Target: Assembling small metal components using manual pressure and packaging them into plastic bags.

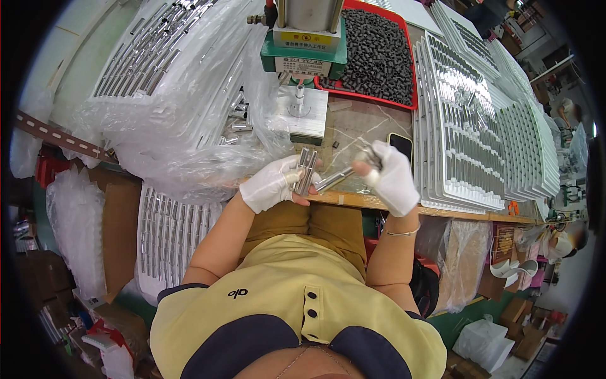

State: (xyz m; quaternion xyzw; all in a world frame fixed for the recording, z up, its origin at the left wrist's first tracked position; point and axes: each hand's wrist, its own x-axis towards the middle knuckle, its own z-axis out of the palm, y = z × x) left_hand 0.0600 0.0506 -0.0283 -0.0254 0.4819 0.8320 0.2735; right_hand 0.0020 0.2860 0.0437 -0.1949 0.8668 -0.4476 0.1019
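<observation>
My left hand (270, 184), in a white fingerless glove, is closed around several short shiny metal tubes (307, 169) that stand roughly upright side by side. My right hand (394, 182), gloved the same way, pinches another metal tube (334, 180), which lies slanted with its lower end close to the left hand's bundle. The right fingers are blurred, and more metal shows between them. Beyond the hands stands a green press (304, 55) over a pale metal block (307, 123), which carries an upright metal pin (299, 95).
A red tray (411, 69) of small black plugs sits behind the press. On the right are stacked white racks (435, 120) of metal tubes, with a phone (401, 146) beside them. Clear plastic sheeting (164, 136) with loose tubes covers the left. The wooden table edge (353, 199) runs below my hands.
</observation>
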